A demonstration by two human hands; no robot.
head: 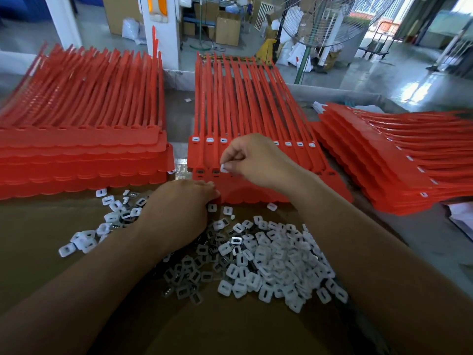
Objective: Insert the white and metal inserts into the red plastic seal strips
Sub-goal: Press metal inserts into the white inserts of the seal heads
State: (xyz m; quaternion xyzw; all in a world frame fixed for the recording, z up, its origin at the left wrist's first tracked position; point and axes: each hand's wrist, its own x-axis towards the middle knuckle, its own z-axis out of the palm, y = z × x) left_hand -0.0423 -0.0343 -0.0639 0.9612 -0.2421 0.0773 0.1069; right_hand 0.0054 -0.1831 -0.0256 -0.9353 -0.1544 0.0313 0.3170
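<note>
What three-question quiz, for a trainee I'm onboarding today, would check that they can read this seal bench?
1. True or false: the right hand pinches a small white plastic insert.
2. The left hand touches the front edge of which stack of red plastic seal strips? A left, B middle, C right.
3. Fill in: the loose pile of white and metal inserts lies on brown ____.
Key: 1 true; 2 B; 3 cardboard.
</note>
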